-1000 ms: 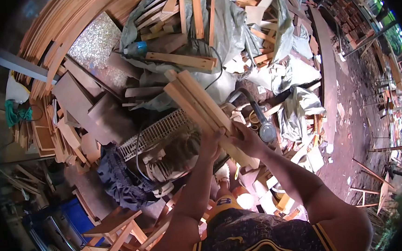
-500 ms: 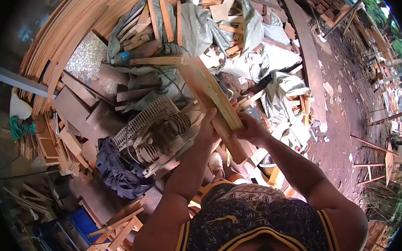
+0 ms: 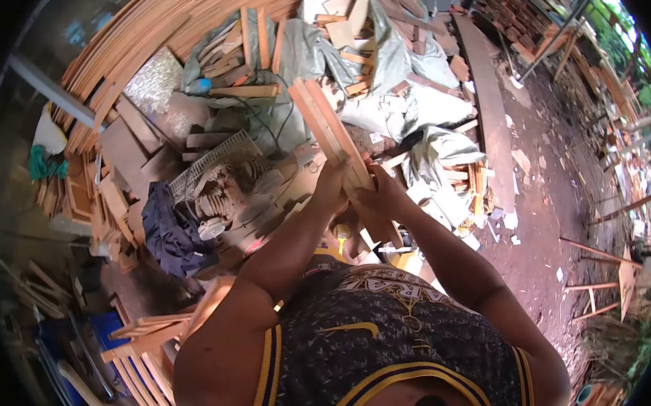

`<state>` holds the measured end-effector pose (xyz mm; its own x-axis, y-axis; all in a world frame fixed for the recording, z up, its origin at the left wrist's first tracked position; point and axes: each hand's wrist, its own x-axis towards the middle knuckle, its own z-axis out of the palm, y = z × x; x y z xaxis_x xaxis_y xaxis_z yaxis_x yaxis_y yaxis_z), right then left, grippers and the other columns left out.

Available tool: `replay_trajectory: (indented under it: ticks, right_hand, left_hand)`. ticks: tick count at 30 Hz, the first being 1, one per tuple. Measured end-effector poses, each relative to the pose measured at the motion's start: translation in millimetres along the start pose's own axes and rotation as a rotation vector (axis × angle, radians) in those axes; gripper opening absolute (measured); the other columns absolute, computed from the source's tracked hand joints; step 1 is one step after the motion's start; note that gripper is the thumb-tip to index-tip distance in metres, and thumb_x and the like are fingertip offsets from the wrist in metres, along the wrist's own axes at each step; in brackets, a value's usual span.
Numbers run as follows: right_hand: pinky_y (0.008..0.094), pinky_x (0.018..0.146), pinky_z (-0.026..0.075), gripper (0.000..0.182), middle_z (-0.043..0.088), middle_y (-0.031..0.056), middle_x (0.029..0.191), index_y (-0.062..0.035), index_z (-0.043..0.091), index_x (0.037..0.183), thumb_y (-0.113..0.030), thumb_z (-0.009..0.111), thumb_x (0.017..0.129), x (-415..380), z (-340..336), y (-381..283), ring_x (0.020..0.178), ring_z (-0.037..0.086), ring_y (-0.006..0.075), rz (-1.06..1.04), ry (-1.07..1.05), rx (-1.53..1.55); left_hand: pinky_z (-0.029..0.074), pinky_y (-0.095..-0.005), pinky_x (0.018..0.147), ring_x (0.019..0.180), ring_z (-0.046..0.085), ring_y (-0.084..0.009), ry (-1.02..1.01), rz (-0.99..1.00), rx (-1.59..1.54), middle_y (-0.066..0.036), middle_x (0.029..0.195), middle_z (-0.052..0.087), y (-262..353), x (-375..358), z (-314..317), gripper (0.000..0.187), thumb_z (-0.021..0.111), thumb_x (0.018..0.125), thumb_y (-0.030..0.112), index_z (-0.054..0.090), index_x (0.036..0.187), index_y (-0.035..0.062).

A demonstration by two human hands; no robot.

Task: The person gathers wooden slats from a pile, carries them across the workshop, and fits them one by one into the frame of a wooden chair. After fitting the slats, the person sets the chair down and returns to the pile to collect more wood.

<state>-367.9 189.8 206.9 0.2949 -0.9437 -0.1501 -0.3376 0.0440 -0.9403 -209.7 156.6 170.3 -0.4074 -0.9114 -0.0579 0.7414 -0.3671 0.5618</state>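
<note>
A long wooden board (image 3: 318, 122), with a lighter strip running along its length, slants away from my body in front of me. My left hand (image 3: 333, 187) is closed around its left side near the middle. On the opposite edge my right hand (image 3: 382, 193) grips the same board, thumb on the near face. The lower end of the board hangs just above my lap, and its far end points at the sacks of offcuts. Some fingers of both hands are hidden behind the wood.
Stacked long strips (image 3: 199, 16) lie at the back left. Sacks of wood offcuts (image 3: 344, 36) stand ahead. A dusty fan-like machine with a wire grille (image 3: 221, 165) and dark cloth (image 3: 165, 229) sit left. A slatted wooden frame (image 3: 144, 359) is at lower left, stools (image 3: 603, 285) at right.
Both hands have turned the board, so a different face with the light strip shows now. The board has come slightly nearer and left, and the view has shifted with my head.
</note>
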Motion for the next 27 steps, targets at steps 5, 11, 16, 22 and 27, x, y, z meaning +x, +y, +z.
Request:
replay_trajectory:
  ticks: [5, 11, 16, 22, 27]
  right_hand:
    - [0.0335, 0.083, 0.049, 0.062, 0.060, 0.0173, 0.112, 0.0031, 0.044, 0.126, -0.020, 0.073, 0.077, 39.0, 15.9, 8.4, 0.099, 0.061, 0.0218, 0.015, -0.027, -0.059]
    - [0.0341, 0.086, 0.049, 0.080, 0.058, 0.0170, 0.113, 0.0027, 0.032, 0.136, -0.018, 0.077, 0.074, 192.3, 51.6, 19.7, 0.099, 0.060, 0.0229, 0.090, -0.164, -0.048]
    - [0.0347, 0.088, 0.048, 0.072, 0.058, 0.0180, 0.116, -0.0023, 0.038, 0.134, -0.021, 0.074, 0.075, 337.5, 108.2, 41.2, 0.106, 0.059, 0.0242, 0.149, -0.311, -0.090]
    - [0.0348, 0.068, 0.049, 0.057, 0.061, 0.0085, 0.084, -0.0019, 0.049, 0.123, -0.040, 0.068, 0.084, 570.1, 143.3, 89.8, 0.075, 0.059, 0.0201, 0.042, 0.011, -0.223]
    - [0.0460, 0.088, 0.046, 0.049, 0.059, 0.0278, 0.112, 0.0011, 0.047, 0.124, -0.028, 0.058, 0.085, 720.7, 164.6, 58.6, 0.108, 0.056, 0.0418, -0.126, 0.029, -0.512]
  left_hand:
    - [0.053, -0.0383, 0.081, 0.091, 0.062, -0.0252, 0.109, 0.038, 0.015, -0.014, 0.100, 0.060, 14.6, 16.8, -28.8, 0.031, 0.059, 0.088, 0.018, 0.054, 0.110, -0.0029]
    - [0.054, -0.0380, 0.081, 0.090, 0.062, -0.0246, 0.203, 0.194, -0.023, -0.013, 0.098, 0.060, 80.3, 97.2, -126.8, 0.031, 0.062, 0.087, 0.021, 0.055, 0.106, -0.0025]
    - [0.055, -0.0381, 0.078, 0.090, 0.063, -0.0243, 0.317, 0.167, -0.014, -0.014, 0.101, 0.061, 166.5, 142.4, -236.7, 0.030, 0.065, 0.084, 0.015, 0.056, 0.106, -0.0028]
    - [0.053, -0.0372, 0.083, 0.093, 0.062, -0.0249, 0.556, 0.340, 0.020, -0.013, 0.099, 0.061, 242.8, 176.9, -335.0, 0.043, 0.069, 0.080, 0.012, 0.049, 0.115, -0.0011]
    - [0.050, -0.0379, 0.089, 0.097, 0.061, -0.0257, 0.594, 0.310, -0.132, -0.014, 0.103, 0.061, 246.5, 188.7, -380.1, 0.050, 0.069, 0.080, 0.014, 0.045, 0.121, -0.0031]
